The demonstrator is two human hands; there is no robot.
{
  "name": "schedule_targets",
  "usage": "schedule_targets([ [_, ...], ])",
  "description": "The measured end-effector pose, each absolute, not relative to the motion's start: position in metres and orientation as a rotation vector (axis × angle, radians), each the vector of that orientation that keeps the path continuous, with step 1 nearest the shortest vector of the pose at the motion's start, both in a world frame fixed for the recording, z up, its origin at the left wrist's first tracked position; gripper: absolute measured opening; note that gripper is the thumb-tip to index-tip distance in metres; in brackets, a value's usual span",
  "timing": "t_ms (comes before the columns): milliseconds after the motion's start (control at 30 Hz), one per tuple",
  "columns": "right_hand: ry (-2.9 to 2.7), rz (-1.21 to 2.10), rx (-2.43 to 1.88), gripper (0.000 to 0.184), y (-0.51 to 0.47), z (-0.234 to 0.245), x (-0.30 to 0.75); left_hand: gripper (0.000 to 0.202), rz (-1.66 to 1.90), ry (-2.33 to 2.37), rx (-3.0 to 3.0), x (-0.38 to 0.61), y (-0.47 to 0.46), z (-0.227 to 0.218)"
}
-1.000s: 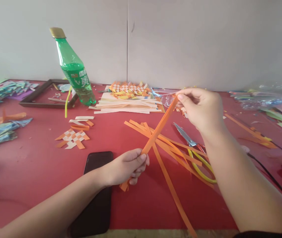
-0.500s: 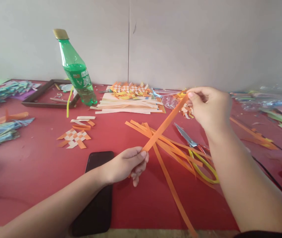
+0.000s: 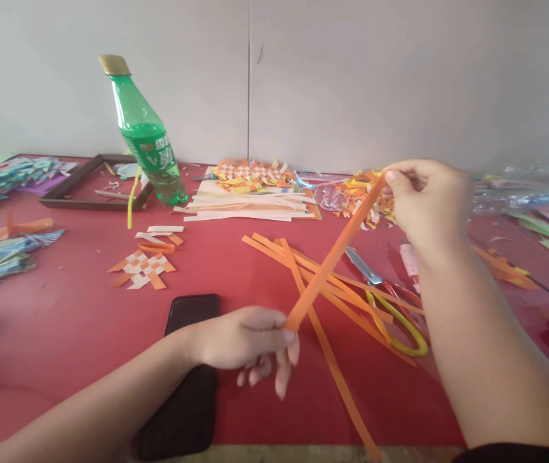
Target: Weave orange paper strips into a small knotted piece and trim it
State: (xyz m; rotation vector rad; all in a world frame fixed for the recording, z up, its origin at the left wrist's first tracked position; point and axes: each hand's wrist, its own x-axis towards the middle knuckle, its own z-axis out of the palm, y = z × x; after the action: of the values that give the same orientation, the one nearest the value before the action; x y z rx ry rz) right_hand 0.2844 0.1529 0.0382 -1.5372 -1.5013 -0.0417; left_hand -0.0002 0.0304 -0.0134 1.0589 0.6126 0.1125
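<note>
Red table (image 3: 86, 296): extending beneath both hands. Long, flat orange strip (image 3: 335, 254), apparently paper: slanting above it, left hand (image 3: 250, 341) pinching the lower end, right hand (image 3: 429, 206) the upper; probably handling light, pliable, easily creased, ends suiting a soft pinch. Black rectangular phone (image 3: 178, 411): lying partly hidden by the left forearm (image 3: 110, 393). Yellow-and-red-handled metal scissors (image 3: 369, 273): lying partly under loose orange strips (image 3: 344, 296). Strip tips: hiding under the hands.

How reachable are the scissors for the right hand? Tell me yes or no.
Probably yes: the scissors lie close by the right hand, though loose strips overlap part of them and the hand holds an orange strip.
</note>
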Motion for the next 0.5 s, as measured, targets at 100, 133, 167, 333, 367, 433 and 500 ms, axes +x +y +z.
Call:
schedule_targets([
  [100, -1.486, 0.182, -1.462, 0.012, 0.144, 0.047, 0.27, 0.05, -0.224, 0.392, 1.098, -0.004, 0.036, 0.002],
  [133, -1.552, 0.305, -1.443, 0.011, 0.14, 0.05, 0.265, 0.054, -0.344, 0.313, 1.106, -0.007, 0.038, 0.008],
  [167, -1.648, 0.426, -1.406, 0.009, 0.136, 0.052, 0.26, 0.06, -0.473, 0.242, 1.103, -0.011, 0.041, 0.012],
  [333, -2.074, 0.717, -1.33, 0.015, 0.12, 0.052, 0.238, 0.048, -0.417, 0.109, 0.962, -0.027, 0.045, 0.009],
  [367, -2.118, 0.753, -1.327, 0.016, 0.118, 0.051, 0.234, 0.042, -0.204, 0.099, 0.91, -0.026, 0.044, 0.004],
  [433, -2.165, 0.854, -1.296, 0.017, 0.112, 0.05, 0.224, 0.027, 0.424, 0.244, 0.811, -0.02, 0.042, -0.007],
  [500, -2.17, 0.984, -1.222, 0.017, 0.104, 0.052, 0.214, 0.013, 0.998, 0.498, 0.64, -0.011, 0.043, -0.015],
])
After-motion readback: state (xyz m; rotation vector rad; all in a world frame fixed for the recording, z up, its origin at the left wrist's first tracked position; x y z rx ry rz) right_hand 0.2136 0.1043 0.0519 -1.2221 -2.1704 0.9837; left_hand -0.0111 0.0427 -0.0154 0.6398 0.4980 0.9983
